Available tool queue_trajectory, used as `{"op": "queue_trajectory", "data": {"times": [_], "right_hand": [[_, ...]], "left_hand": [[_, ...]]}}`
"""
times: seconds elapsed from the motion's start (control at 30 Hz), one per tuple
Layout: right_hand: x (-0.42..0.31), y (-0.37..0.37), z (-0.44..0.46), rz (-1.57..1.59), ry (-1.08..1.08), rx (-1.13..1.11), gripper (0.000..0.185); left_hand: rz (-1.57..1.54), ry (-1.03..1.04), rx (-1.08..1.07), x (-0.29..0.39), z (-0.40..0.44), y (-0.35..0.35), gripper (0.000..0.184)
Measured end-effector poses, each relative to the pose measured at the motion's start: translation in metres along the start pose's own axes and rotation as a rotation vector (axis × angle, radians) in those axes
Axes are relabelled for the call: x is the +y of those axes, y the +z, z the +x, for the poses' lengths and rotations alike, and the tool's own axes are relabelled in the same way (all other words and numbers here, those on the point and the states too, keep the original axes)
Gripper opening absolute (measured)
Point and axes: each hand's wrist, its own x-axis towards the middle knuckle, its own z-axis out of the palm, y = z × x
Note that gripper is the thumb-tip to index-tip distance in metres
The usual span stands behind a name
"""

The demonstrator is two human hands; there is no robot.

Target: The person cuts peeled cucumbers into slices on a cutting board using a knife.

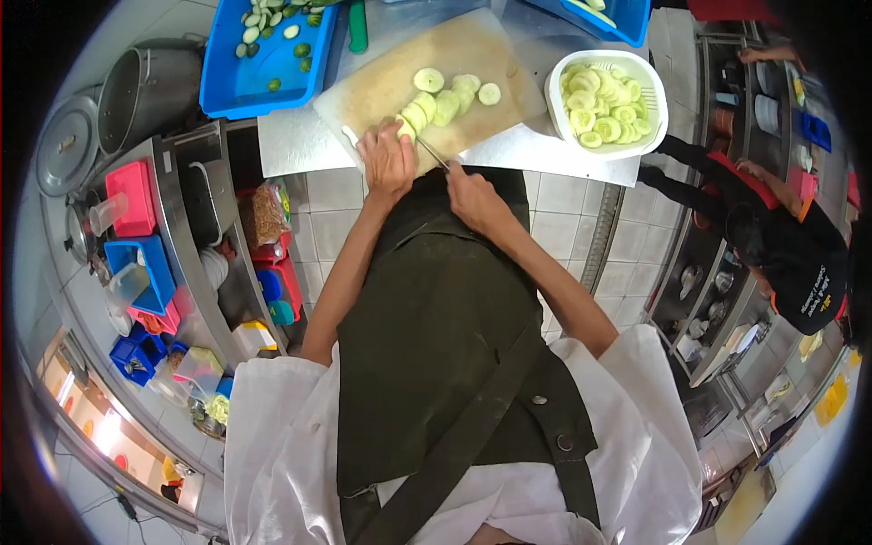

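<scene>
On a worn cutting board lies a row of pale green cucumber slices, with a few loose ones to the right. My left hand is closed on the uncut end of the cucumber, near the board's front edge. The handle of a knife is in my right hand, its blade pointing up and left beside the cucumber. A white basket of cucumber slices stands to the right of the board.
A blue tray with cucumber ends is at the upper left, a green handle beside it. Another blue tray sits at the top right. A person in black is at the right by shelves.
</scene>
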Motion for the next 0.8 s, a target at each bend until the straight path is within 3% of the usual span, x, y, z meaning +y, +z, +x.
{"op": "queue_trajectory", "data": {"times": [0.2,0.3,0.6,0.8], "right_hand": [[0.014,-0.029,-0.052,0.090,0.114,-0.031,0.021],[-0.004,-0.020,-0.030,0.125,0.052,0.092,0.022],[-0.021,-0.007,0.023,0.037,-0.105,0.065,0.021],[-0.026,-0.005,0.022,-0.025,-0.047,0.056,0.020]], "left_hand": [[0.015,-0.021,-0.076,0.007,0.000,-0.015,0.030],[-0.015,-0.045,-0.116,0.010,-0.005,-0.018,0.033],[-0.097,-0.056,-0.049,0.005,-0.010,-0.014,0.031],[-0.077,-0.058,-0.056,0.004,-0.010,-0.013,0.028]]}}
